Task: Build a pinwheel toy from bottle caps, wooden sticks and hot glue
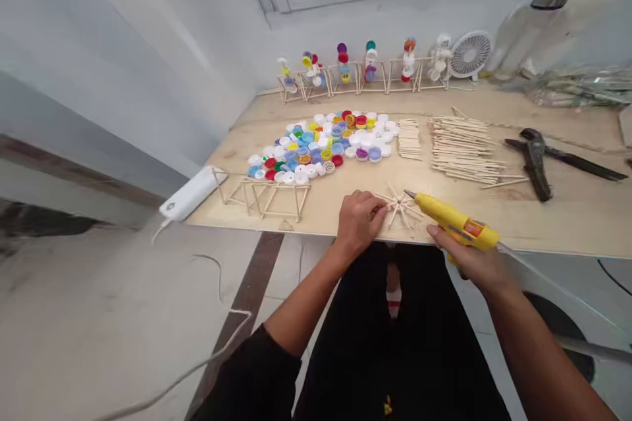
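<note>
Near the table's front edge lies a star-shaped wheel of wooden sticks (398,203), its spokes meeting at a small hub. My left hand (359,218) rests beside it, fingers closed around the tip of a left-hand spoke. My right hand (471,260) is wrapped round the handle of a yellow hot glue gun (451,217). The gun's nozzle points left, over the right side of the stick wheel; whether it touches cannot be made out.
Coloured bottle caps (316,151) spread behind, beside stacked wooden sticks (464,148) and pliers (536,161). A stick frame (276,197) and white power strip (192,194) sit left. Along the wall stand cap-and-stick models (343,72), a small fan (471,54) and a large clear bottle (528,33).
</note>
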`<state>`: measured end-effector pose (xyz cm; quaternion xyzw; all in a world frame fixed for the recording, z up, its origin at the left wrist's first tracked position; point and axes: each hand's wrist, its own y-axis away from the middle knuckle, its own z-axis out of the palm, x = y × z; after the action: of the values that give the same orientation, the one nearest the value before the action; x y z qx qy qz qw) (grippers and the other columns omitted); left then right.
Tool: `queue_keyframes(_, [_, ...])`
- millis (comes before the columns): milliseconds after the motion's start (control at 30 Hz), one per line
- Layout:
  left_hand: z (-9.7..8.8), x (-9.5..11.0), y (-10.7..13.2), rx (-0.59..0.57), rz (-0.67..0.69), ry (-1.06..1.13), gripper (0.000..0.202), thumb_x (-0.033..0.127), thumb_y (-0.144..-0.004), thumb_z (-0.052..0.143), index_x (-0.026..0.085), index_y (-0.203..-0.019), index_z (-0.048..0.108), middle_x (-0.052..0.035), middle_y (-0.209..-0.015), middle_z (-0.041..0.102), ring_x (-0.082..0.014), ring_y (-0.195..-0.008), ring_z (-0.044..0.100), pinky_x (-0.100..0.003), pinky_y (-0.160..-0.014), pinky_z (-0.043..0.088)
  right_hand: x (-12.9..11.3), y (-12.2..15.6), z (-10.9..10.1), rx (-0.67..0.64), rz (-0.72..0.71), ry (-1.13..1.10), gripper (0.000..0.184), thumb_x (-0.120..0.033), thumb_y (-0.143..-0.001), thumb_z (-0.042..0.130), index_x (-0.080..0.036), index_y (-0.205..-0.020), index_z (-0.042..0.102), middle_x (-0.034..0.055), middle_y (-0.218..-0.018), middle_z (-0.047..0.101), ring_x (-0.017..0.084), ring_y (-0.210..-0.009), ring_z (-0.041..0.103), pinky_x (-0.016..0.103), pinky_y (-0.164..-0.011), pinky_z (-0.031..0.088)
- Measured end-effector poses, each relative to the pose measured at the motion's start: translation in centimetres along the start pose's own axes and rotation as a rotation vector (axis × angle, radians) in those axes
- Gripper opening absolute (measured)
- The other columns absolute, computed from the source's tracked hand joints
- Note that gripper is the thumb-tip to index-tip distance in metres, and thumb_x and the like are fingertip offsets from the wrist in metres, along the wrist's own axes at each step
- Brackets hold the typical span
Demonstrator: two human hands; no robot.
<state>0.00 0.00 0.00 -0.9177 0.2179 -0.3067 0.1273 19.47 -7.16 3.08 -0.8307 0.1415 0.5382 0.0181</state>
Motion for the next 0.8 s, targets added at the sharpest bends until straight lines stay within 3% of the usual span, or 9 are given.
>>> queue_keyframes(233, [-0.12, 0.11, -0.03, -0.021, -0.023, -0.017, 0.012, 0.024, -0.084, 0.057, 0.020, -0.080, 0.068, -0.0024, -0.077, 0.066, -0.0176, -0.079, 0.057, -0.033, -0.074, 0.039, 0.08, -0.38, 0.00, -0.007, -0.049, 0.004, 0.029, -0.044, -0.067, 0.068, -0.018, -0.060, 0.057, -0.0010, -0.054, 0.054, 0.013, -0.051, 0.052, 0.023, -0.046, 0.042])
queue_keyframes(800, [-0.32, 0.26, -0.09, -0.026, 0.026, -0.102, 0.018, 0.026, -0.088, 0.051, 0.020, -0.082, 0.067, -0.0033, -0.076, 0.062, -0.0171, -0.077, 0.053, -0.032, -0.070, 0.037, -0.09, -0.27, 0.26, -0.028, -0.016, 0.016, 0.028, -0.045, -0.067, 0.067, -0.019, -0.063, 0.056, 0.0000, -0.059, 0.055, 0.013, -0.055, 0.052, 0.024, -0.048, 0.041])
